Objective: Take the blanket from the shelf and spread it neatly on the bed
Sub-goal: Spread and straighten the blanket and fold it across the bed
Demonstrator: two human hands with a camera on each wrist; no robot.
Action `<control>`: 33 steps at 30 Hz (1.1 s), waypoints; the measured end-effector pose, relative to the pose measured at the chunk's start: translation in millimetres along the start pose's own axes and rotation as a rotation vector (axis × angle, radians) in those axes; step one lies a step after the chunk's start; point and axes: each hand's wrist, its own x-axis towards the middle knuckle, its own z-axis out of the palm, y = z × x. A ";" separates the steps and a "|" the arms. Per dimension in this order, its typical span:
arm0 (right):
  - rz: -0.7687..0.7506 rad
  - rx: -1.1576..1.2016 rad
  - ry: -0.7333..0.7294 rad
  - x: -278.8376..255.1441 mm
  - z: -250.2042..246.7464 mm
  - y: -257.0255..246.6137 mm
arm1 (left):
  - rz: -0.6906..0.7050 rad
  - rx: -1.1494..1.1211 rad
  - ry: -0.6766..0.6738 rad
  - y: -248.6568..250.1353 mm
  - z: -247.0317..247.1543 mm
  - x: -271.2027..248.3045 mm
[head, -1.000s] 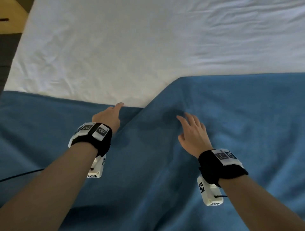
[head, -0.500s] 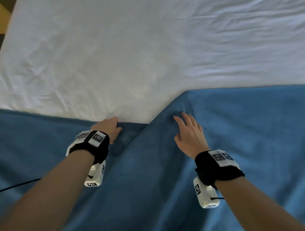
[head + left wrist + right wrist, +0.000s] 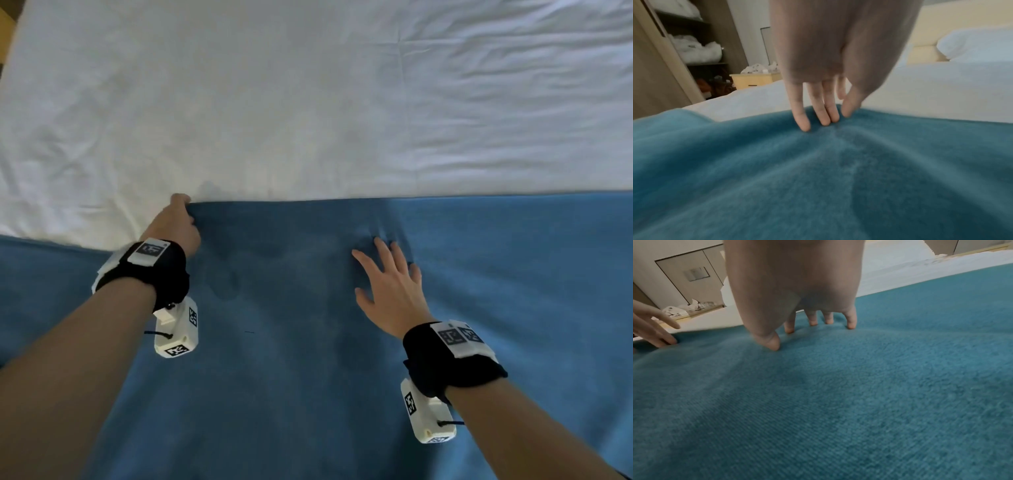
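Two hands rest unclenched, grasping nothing, on the blanket (image 3: 308, 342), the left hand (image 3: 173, 224) with straight fingers (image 3: 800, 113) at its far edge and the right hand (image 3: 390, 287) splayed flat, apparently to smooth it over the bed (image 3: 308, 102), its far edge running crosswise, its long axis seemingly sideways.

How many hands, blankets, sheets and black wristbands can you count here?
Hands: 2, the left hand and the right hand.
Blue blanket: 1.
White sheet: 1.
Black wristbands: 2, the left wristband and the right wristband.
Total: 6.
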 end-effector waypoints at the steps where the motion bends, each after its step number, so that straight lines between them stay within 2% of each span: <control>1: 0.001 -0.015 -0.006 0.7 1.0 0.2 | 0.059 -0.003 -0.059 -4.8 4.1 -1.2; 4: 0.010 -0.039 -0.013 1.8 3.1 -1.4 | 0.151 0.075 -0.127 -19.3 12.4 -4.9; 7: 0.028 -0.047 0.009 -0.9 4.6 -5.8 | 0.206 0.100 -0.098 -29.0 16.6 -14.4; 13: -0.006 -0.012 0.041 -31.9 16.2 -31.3 | 0.252 0.184 -0.122 -46.1 34.0 -69.5; 17: -0.056 0.018 0.004 -72.5 34.6 -56.6 | 0.260 0.177 -0.150 -67.1 44.3 -113.5; 22: -0.109 0.031 -0.055 -134.1 63.7 -86.9 | 0.325 0.293 -0.189 -101.0 51.0 -168.0; 27: -0.164 0.052 -0.103 -191.7 88.7 -105.9 | 0.285 0.302 -0.251 -139.8 62.0 -226.3; 33: -0.196 0.007 -0.147 -251.6 115.9 -108.5 | 0.223 0.287 -0.219 -182.9 87.0 -300.4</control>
